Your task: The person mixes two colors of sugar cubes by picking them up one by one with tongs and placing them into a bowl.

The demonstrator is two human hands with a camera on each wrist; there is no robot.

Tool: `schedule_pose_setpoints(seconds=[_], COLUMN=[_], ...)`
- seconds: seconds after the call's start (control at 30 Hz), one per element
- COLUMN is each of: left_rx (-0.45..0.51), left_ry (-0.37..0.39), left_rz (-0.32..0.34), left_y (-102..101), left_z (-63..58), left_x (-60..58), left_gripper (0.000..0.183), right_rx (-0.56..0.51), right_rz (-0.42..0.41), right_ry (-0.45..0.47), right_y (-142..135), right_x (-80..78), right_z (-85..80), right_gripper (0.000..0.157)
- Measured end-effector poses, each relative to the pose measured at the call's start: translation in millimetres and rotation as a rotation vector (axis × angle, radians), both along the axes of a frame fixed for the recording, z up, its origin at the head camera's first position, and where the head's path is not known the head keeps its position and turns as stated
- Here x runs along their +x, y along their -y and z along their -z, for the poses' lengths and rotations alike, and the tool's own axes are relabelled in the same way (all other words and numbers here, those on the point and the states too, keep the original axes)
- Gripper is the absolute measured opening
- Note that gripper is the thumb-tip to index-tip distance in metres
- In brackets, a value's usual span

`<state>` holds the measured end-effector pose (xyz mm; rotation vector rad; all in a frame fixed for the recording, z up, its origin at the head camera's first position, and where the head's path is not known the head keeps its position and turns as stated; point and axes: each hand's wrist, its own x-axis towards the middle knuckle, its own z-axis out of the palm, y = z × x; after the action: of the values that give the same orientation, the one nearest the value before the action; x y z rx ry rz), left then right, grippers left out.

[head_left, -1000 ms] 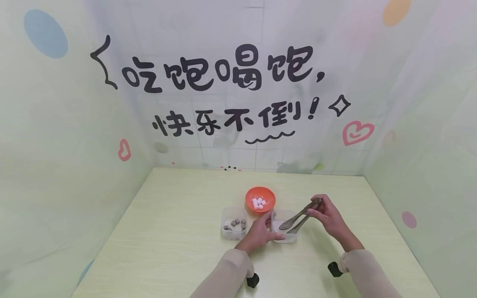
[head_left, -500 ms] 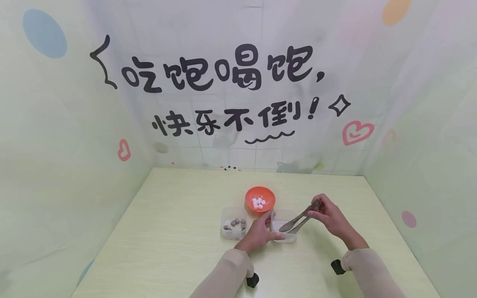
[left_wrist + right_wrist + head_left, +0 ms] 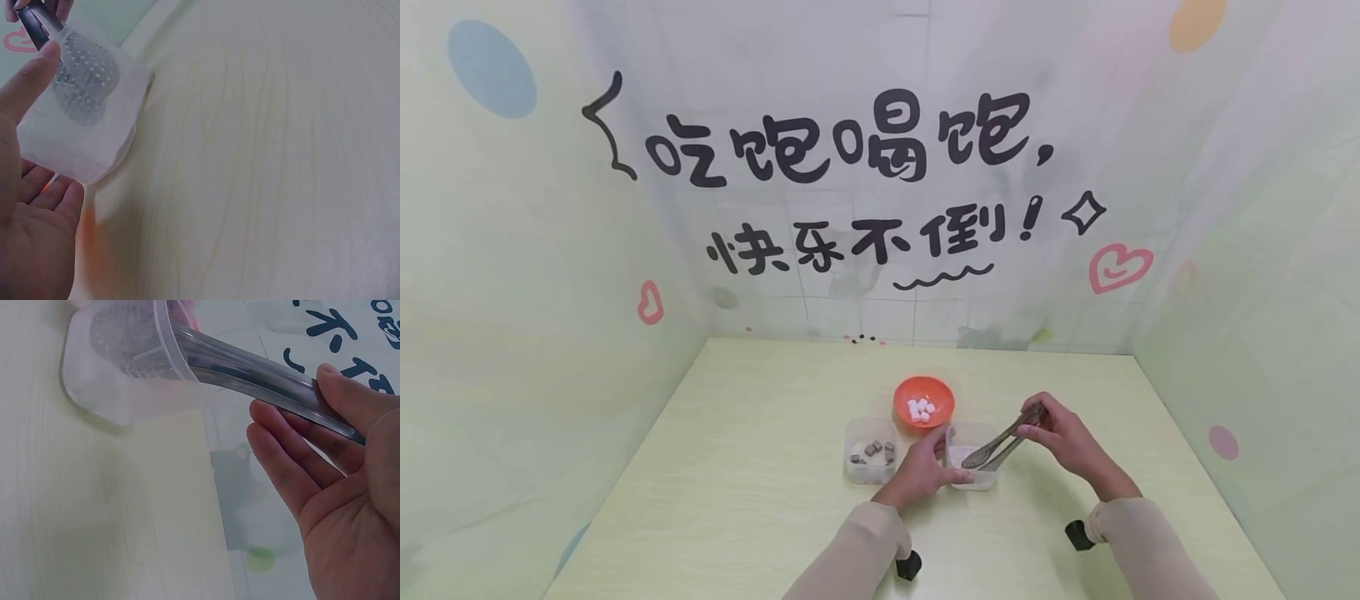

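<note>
My left hand (image 3: 921, 473) holds a clear plastic container (image 3: 94, 147) by its sides, thumb on the near wall and fingers on the far one. My right hand (image 3: 1066, 440) grips the upper end of metal tongs (image 3: 256, 369) between thumb and fingers. Slanting down over the right rim, the tongs reach into the container, and their perforated heads (image 3: 84, 69) show through its wall in the left wrist view. The heads lie close together, and whether anything is between them I cannot tell. Something whitish lies in the container, its kind unclear.
Behind the hands stands an orange bowl (image 3: 927, 386) with several small white pieces (image 3: 921, 409) in it. A second clear container (image 3: 854, 435) with several brownish cubes (image 3: 871, 450) stands left of my left hand. Printed walls (image 3: 1240, 333) enclose the pale wooden table (image 3: 722, 500).
Over the last second the tongs' arms have drawn closer together, and my right wrist has shifted slightly to the right. My left hand and the container have stayed in place.
</note>
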<state>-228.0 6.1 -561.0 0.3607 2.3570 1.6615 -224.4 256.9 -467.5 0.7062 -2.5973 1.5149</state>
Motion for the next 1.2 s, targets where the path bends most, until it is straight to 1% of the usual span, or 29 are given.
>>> schedule_pose_setpoints(seconds=[0.07,0.13,0.23,0.37,0.47,0.77,1.0,1.2], left_rx=[-0.007,-0.015,-0.018,-0.014,-0.011,-0.008,-0.012,-0.005], left_ry=[0.005,0.009,0.009,0.003,0.002,-0.016,-0.02,-0.018], left_rz=[-0.004,-0.008,-0.007,-0.008,-0.01,-0.016,-0.015,-0.01], left_y=[-0.1,-0.3,-0.3,-0.8,-1.2,-0.8,-0.7,-0.7], left_z=[0.1,0.5,1.4,2.4,2.1,1.5,2.6,2.6], left_x=[-0.1,-0.2,-0.5,-0.9,-0.8,-0.6,-1.5,-2.0], left_gripper=[0.098,0.098,0.099,0.099,0.099,0.099,0.099,0.099], right_rx=[0.022,0.041,0.062,0.062,0.046,-0.011,0.019,0.048], right_rz=[0.0,0.002,0.017,0.044,0.053,0.068,0.086,0.068], right_ry=[0.021,0.04,0.064,0.084,0.09,0.049,0.006,-0.024], right_y=[4.9,6.6,3.8,-2.8,-5.3,-5.5,-5.3,-5.2], right_x=[4.3,4.3,-1.9,-10.3,-11.4,-9.5,-9.3,-11.3], right_z=[-8.1,-8.6,2.6,19.4,24.0,27.3,23.1,20.2], right_gripper=[0.024,0.023,0.022,0.023,0.023,0.02,0.021,0.021])
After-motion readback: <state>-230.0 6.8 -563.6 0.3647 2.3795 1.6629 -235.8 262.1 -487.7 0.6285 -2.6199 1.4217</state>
